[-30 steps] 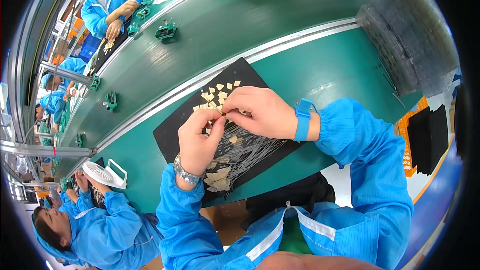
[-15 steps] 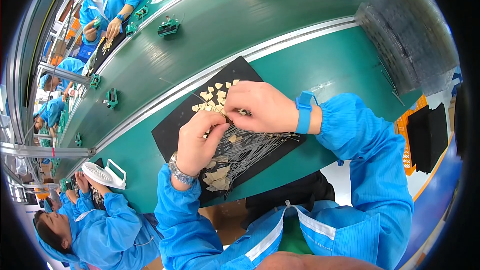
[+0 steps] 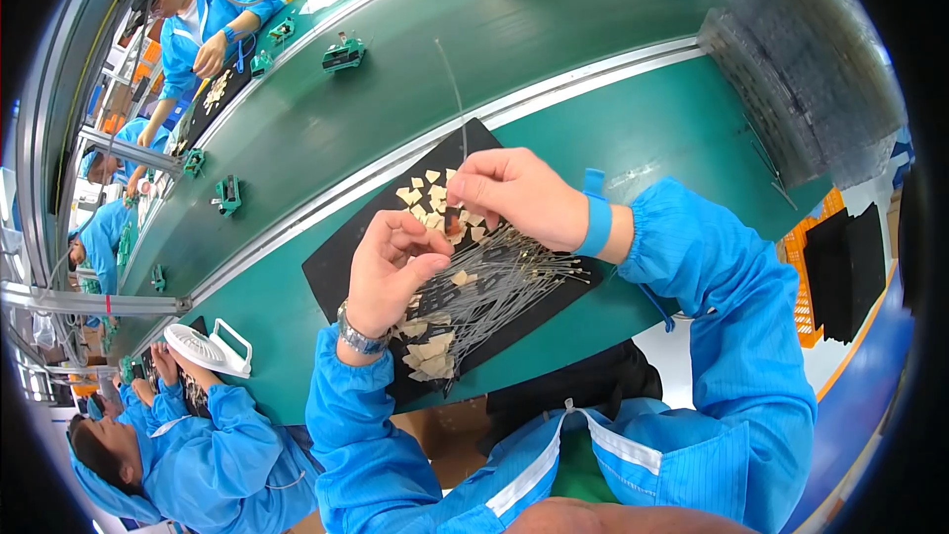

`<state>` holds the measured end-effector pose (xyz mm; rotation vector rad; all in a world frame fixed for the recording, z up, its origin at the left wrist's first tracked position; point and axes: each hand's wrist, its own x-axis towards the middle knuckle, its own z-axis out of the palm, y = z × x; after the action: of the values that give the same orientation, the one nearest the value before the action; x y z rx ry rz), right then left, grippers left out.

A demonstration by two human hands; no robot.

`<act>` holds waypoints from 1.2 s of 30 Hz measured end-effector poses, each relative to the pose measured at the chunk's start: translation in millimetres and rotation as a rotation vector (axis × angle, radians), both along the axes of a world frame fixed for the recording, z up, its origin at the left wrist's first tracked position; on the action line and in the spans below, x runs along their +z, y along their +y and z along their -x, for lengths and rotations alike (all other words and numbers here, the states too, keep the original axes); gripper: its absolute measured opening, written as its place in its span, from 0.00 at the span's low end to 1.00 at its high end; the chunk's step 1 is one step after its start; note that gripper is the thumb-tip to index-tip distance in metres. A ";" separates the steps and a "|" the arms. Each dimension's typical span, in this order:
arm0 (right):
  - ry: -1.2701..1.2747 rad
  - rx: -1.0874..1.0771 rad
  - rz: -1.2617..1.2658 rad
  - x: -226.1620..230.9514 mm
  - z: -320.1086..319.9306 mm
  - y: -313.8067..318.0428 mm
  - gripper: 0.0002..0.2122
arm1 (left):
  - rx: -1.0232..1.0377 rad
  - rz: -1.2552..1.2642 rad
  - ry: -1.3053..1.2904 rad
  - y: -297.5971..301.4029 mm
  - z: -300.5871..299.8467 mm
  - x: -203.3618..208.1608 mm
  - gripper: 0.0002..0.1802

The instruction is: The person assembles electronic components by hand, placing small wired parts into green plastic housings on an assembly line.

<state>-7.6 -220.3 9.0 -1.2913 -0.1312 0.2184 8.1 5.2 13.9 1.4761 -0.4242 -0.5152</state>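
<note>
My right hand (image 3: 519, 200), with a blue band at its wrist, pinches a thin grey cable (image 3: 463, 124). The cable's free length stands up past the mat's far edge, over the green belt. My left hand (image 3: 390, 272) hovers just left of it, fingers curled, with a gap between thumb and forefinger; I see nothing held there. Below both hands lies a black mat (image 3: 341, 262). On it are a bundle of thin grey cables (image 3: 499, 297), scattered cream paper-like pieces (image 3: 420, 200) beyond my hands, and a pile of similar cream pieces (image 3: 432, 354) at the near edge.
A green conveyor belt (image 3: 554, 20) runs beyond a metal rail (image 3: 593, 74), carrying small green fixtures (image 3: 343, 54). A white fan (image 3: 203, 348) stands at left. Plastic-wrapped stacks (image 3: 806, 69) rise at right, near an orange crate (image 3: 806, 287). Co-workers in blue (image 3: 222, 455) sit at left.
My hands have come apart. The right hand has drawn the cable away from the left, and the cable has swung from pointing far left to pointing upward. Fixtures on the belt appear slightly shifted.
</note>
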 end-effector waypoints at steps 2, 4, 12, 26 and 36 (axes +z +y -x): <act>-0.012 -0.039 0.105 2.9 -3.9 -6.7 0.11 | -0.013 -0.153 -0.227 4.6 -4.0 -1.8 0.15; -0.088 -0.062 0.261 6.8 -5.5 -12.6 0.11 | 0.147 -0.359 -0.417 7.2 -14.0 -1.6 0.13; -0.486 -0.173 0.483 14.5 -9.2 -19.9 0.06 | 0.629 -1.077 -0.694 143.2 -153.4 -25.5 0.28; -0.359 -0.197 0.537 22.0 -16.4 -29.0 0.05 | 0.975 -1.246 -0.315 236.4 -278.8 -70.2 0.62; -0.331 -0.178 0.525 17.0 -22.0 -27.0 0.05 | 0.720 -0.773 -0.708 209.6 -242.4 -44.7 0.44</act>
<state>14.4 -247.3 26.0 -1.8471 -0.2503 -0.1276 250.5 214.8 -30.7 2.4039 -0.1976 0.5136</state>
